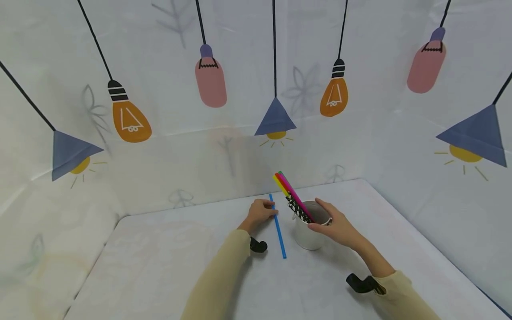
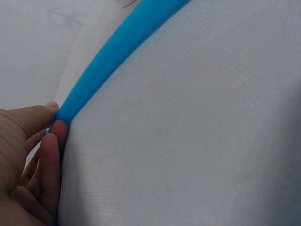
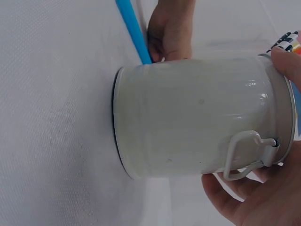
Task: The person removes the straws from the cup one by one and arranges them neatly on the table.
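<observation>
My left hand [image 1: 260, 212] pinches a blue drinking straw [image 1: 280, 238] between thumb and fingers near its far end. That straw slants along the white tabletop, just left of a white metal canister [image 1: 309, 238]. My right hand [image 1: 339, 226] grips the canister around its rim, thumb on the near side and fingers on the far side. Several colored straws [image 1: 291, 191], in yellow, red, pink and green, stick up from the canister and lean left. Black-and-white patterned straws [image 1: 298, 207] lean with them. In the right wrist view a wire clasp [image 3: 235, 155] shows on the canister's wall.
A white cloth-like cover lies over the table [image 1: 160, 266]. Behind it rises a white backdrop [image 1: 240, 164] printed with hanging lamps and bulbs, which also closes in the left and right sides. Dark wrist mounts [image 1: 362, 283] sit at both sleeves.
</observation>
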Demonstrator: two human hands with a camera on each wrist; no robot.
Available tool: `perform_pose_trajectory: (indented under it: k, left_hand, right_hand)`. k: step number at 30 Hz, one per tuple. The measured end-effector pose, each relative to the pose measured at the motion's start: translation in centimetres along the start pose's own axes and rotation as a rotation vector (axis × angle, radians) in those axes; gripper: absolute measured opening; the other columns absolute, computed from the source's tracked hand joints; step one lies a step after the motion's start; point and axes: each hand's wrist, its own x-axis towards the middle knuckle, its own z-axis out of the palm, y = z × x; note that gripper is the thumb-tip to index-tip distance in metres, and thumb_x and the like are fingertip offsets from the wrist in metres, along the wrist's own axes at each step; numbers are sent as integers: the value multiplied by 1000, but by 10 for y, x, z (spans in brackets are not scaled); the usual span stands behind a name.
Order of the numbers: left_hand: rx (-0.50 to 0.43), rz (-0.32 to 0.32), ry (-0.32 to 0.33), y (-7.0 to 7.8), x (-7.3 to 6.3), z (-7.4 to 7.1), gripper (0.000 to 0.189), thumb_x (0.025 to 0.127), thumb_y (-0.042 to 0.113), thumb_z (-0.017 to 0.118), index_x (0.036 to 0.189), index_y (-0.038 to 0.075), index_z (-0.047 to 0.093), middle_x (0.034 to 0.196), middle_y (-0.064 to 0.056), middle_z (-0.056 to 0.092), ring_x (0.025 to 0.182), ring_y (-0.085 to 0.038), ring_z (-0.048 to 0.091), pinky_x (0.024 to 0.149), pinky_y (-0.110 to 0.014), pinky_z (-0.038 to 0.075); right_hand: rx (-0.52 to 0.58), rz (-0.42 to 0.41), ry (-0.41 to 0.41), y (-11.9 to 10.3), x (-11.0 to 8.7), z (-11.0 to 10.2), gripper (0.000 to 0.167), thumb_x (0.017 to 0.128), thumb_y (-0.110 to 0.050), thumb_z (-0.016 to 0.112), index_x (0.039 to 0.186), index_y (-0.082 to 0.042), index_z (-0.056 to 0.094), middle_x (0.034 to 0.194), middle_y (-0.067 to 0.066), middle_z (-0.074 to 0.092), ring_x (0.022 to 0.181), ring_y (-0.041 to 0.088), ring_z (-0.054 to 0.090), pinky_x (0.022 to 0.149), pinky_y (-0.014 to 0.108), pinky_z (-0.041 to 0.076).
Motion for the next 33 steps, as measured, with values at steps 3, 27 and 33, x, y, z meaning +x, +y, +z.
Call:
perform_pose_trajectory:
  k: [3, 27, 33]
  left_hand:
    - [-2, 2, 3, -1, -3, 0, 33, 83, 18, 79, 113, 6, 71, 97, -4, 63, 71, -13, 63, 67, -25, 53]
    - [-209, 140, 43, 11, -20, -24, 23, 96, 16, 64, 115, 3, 68, 104, -9, 63, 77, -22, 69, 72, -41, 56]
    - [-371, 240, 59, 51, -41, -31, 22, 95, 23, 66, 112, 8, 69, 105, -6, 65, 80, -21, 68, 79, -47, 53]
  right_hand:
    - [1, 5, 0, 1, -1, 2, 89, 86, -46, 71, 154, -12, 26, 154, 20, 26, 136, 44, 26, 92, 69, 38]
    - [21, 18, -28, 0, 4, 8, 88, 88, -45, 69, 155, -15, 21, 156, 18, 22, 138, 44, 23, 94, 71, 33]
    - [13, 25, -22, -1, 1, 5, 87, 88, -45, 68, 155, -16, 20, 155, 19, 23, 136, 45, 26, 92, 71, 36]
